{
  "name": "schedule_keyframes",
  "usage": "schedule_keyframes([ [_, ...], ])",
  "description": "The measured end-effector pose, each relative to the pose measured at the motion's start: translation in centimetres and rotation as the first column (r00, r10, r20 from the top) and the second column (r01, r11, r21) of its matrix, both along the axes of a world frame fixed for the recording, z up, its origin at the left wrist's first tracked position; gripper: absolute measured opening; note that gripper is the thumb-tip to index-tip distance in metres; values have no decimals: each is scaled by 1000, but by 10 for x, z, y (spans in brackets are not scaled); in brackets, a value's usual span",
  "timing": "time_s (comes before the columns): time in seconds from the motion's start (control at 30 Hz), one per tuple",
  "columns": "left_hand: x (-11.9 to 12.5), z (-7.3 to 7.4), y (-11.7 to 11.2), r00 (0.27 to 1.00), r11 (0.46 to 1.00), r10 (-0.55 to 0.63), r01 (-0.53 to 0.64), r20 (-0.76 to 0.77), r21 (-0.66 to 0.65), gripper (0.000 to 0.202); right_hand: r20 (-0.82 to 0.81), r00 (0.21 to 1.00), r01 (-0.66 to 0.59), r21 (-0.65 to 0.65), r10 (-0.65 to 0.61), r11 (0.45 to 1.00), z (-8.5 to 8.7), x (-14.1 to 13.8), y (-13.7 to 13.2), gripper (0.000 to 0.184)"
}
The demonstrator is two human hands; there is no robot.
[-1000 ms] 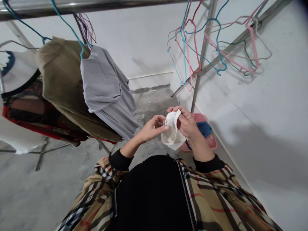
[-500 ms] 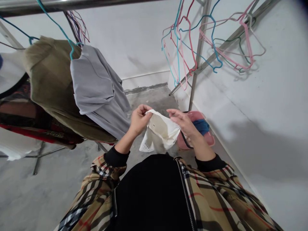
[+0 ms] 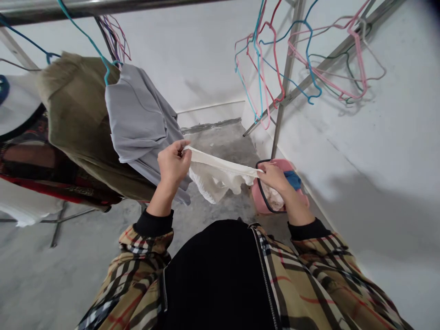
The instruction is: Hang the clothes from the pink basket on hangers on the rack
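Note:
A small white pair of underpants [image 3: 220,176] is stretched between my hands in the head view, its top edge pulled into a taut, slanting line. My left hand [image 3: 174,161] is closed on the left end of that edge and sits a little higher. The right end is pinched in my right hand [image 3: 274,177], in front of the pink basket [image 3: 256,197]. Below the edge, the thin fabric hangs loose and crumpled over the floor.
Left, a grey shirt [image 3: 137,114], an olive top [image 3: 77,110] and other clothes hang from a metal rail [image 3: 144,8]. Several bare hangers [image 3: 264,68] hang on a stand [image 3: 288,73] at right. The basket holds blue cloth [image 3: 293,179] and pale cloth [image 3: 275,200].
My hands have moved apart, the left one leftward and up. My right hand, fingers loose before, now pinches the edge. The underpants went from hanging slack to stretched taut along the top.

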State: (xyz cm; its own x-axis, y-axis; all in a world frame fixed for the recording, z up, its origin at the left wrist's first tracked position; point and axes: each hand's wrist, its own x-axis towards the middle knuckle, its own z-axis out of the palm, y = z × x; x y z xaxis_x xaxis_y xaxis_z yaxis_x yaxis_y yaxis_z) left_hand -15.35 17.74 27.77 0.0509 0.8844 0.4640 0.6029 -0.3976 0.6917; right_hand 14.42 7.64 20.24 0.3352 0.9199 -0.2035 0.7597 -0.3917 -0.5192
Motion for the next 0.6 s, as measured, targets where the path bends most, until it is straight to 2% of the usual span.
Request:
schedule_keyframes([
  [0.07,-4,0,2,983,998,31,-41,-181,-52,31,-227,968,102,-16,-103,995,6,3,3,32],
  [0.1,-6,0,3,970,996,38,-56,-241,-70,31,-362,920,156,-15,-151,988,9,3,4,33],
  [0.17,-8,0,5,952,992,39,-73,-302,-100,31,-591,781,267,19,-204,964,13,0,7,36],
  [0.27,-11,-5,9,948,985,5,-60,-318,-163,29,-784,597,389,101,-167,916,16,-5,12,38],
  [0.37,-13,-14,12,978,956,-102,47,-181,-288,25,-897,428,455,112,-107,884,17,-7,16,33],
  [0.47,-14,-22,12,977,877,-181,213,114,-430,21,-958,274,493,68,-81,867,18,-6,19,25],
  [0.53,-12,-24,11,947,827,-182,292,264,-480,19,-977,202,485,36,-72,874,19,-5,19,23],
  [0.6,-11,-23,8,921,786,-178,345,347,-512,19,-986,153,455,15,-61,890,21,-4,18,24],
])
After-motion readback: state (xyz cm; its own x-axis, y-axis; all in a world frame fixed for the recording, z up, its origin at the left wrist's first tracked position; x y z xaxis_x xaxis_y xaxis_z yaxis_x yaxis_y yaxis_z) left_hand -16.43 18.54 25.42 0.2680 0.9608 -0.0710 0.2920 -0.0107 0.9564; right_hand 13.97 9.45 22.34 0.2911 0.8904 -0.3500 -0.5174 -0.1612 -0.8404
